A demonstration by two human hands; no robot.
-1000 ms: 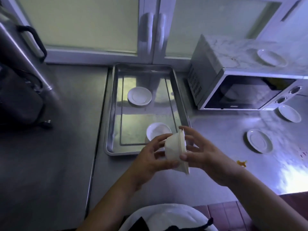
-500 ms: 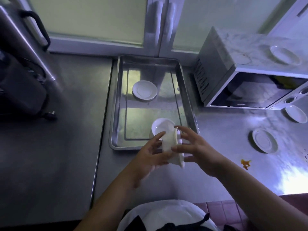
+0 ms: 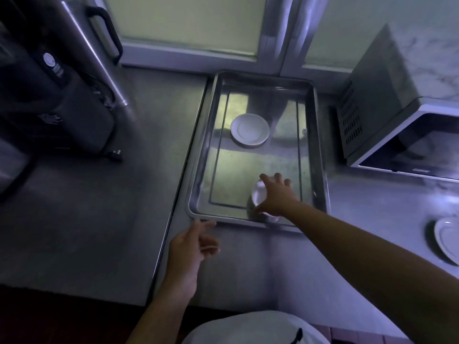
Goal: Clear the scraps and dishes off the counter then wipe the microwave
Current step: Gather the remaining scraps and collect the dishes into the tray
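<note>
A steel tray (image 3: 198, 192) lies on the counter below the window. In its near right corner my right hand (image 3: 275, 194) grips a white bowl (image 3: 258, 193) from above, thumb and fingers round its rim; it seems to sit on another white bowl, mostly hidden under my hand. A white saucer (image 3: 249, 130) lies further back in the tray. My left hand (image 3: 192, 247) hovers just in front of the tray's near edge, fingers loose and holding nothing. The microwave (image 3: 387, 120) stands to the right of the tray.
A white plate (image 3: 447, 238) lies on the counter at the far right edge. A dark appliance (image 3: 57, 95) with a cord and plug (image 3: 114, 153) fills the back left. The counter's front edge runs just below my left hand.
Both hands held the bowl above the tray's near edge. Now my left hand has let go and drawn back, and my right hand has lowered the bowl into the tray's near right corner.
</note>
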